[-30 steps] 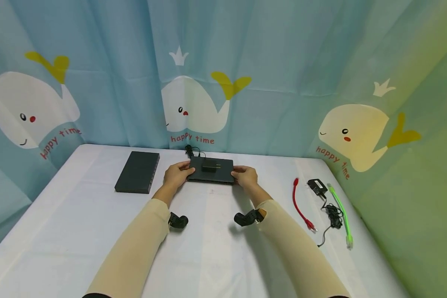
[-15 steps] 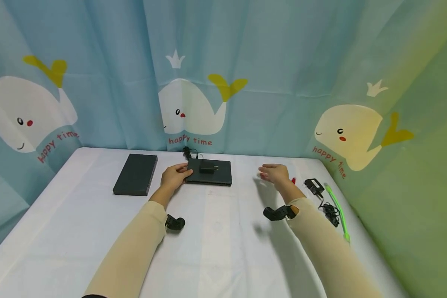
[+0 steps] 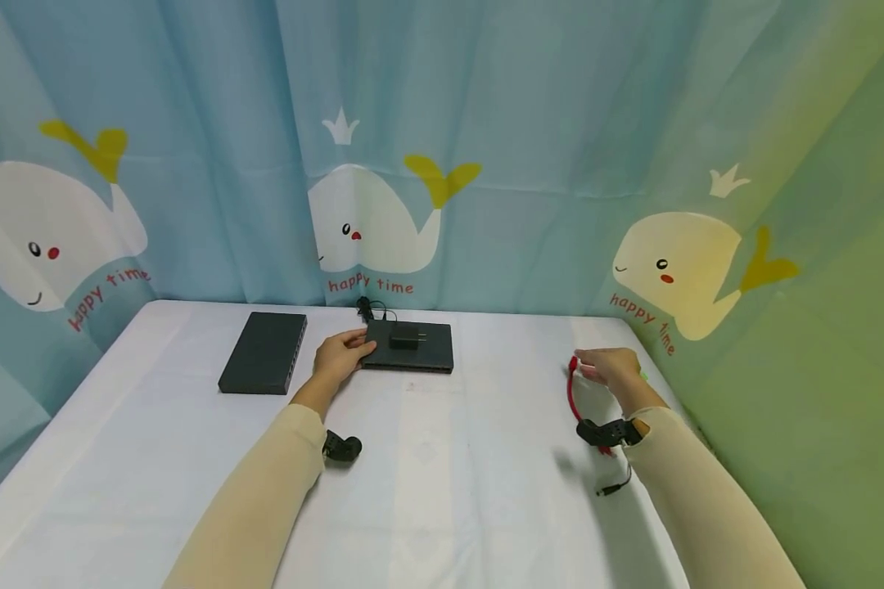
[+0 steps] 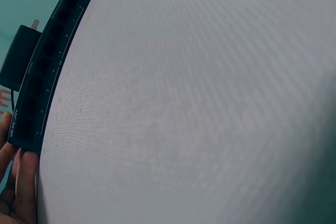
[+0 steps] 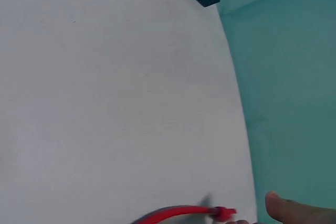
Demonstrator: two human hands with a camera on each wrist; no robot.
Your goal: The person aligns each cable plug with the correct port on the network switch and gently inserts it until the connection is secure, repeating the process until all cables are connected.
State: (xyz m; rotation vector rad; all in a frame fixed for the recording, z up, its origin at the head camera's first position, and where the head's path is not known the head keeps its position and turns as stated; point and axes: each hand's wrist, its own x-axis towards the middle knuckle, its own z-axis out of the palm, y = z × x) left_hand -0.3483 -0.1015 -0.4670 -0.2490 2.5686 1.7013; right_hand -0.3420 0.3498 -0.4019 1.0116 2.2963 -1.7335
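My left hand (image 3: pixel 336 357) grips the left end of a black network switch (image 3: pixel 438 348) lying flat near the table's back edge, thumb on top. In the left wrist view, its fingers (image 4: pixel 27 182) meet the switch's end below a row of numbered ports. On top of the switch sits a black power adapter (image 3: pixel 405 337) with two prongs. Over on the right, my right hand (image 3: pixel 610 366) is at the upper end of a red network cable (image 3: pixel 570 398). The right wrist view shows the thumb (image 5: pixel 294 211) spread away from the cable's red plug (image 5: pixel 224 213).
A larger black box (image 3: pixel 261 352) with ports along its side lies to the left. A thin black cord with a barrel plug (image 3: pixel 610 491) shows beneath the right forearm. Black cord (image 3: pixel 364 308) sits behind the switch. A whale-print curtain (image 3: pixel 530 245) borders the table.
My right hand has left the right end of the switch and travelled right to the red network cable. The left hand keeps its hold on the switch. The head view has shifted slightly.
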